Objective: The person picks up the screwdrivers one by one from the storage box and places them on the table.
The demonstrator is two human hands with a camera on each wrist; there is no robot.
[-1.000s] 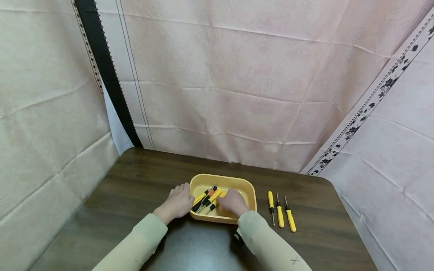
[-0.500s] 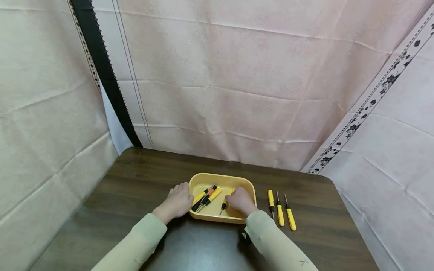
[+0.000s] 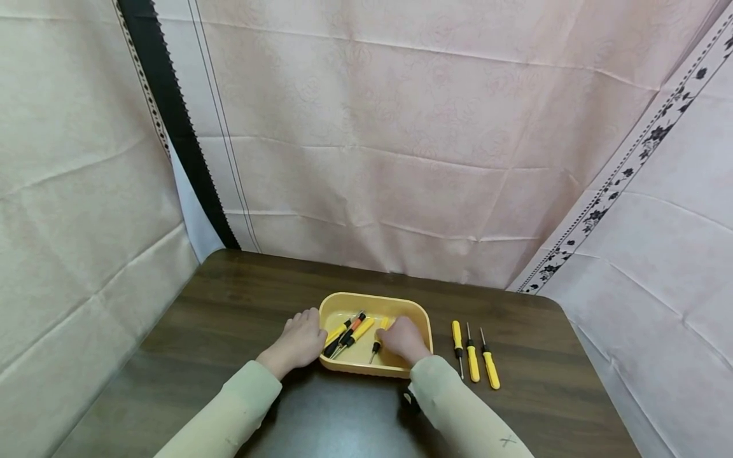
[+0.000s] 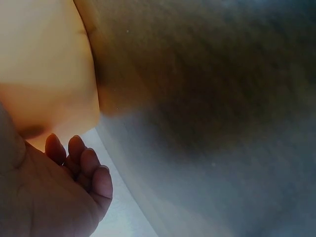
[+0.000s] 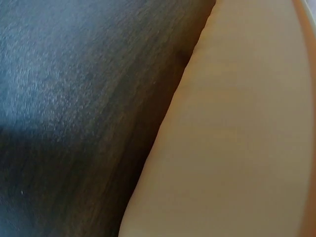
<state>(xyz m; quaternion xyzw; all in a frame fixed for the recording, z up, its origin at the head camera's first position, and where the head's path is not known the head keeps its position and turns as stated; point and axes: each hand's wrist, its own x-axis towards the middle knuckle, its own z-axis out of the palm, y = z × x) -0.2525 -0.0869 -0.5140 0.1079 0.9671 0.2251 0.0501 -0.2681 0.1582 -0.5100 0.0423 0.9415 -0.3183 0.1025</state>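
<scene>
A shallow yellow plastic tray sits on the table, with several screwdrivers in its left part. One is a yellow-handled screwdriver; another has an orange band. My left hand holds the tray's left end; the left wrist view has its fingers curled beside the tray wall. Inside the tray, my right hand pinches a yellow and black screwdriver by its handle, tip toward the near side. Only the tray's outer wall and table appear in the right wrist view; that hand is out of its sight.
To the right of the tray, three yellow and black screwdrivers lie side by side on the dark wooden table: a left one, a middle one and a right one. Pale cloth hangs behind the table and along its sides.
My right hand has moved right within the tray, drawing the pinched screwdriver away from the others, then shifted slightly back left. My left hand has stayed at the tray's left end.
</scene>
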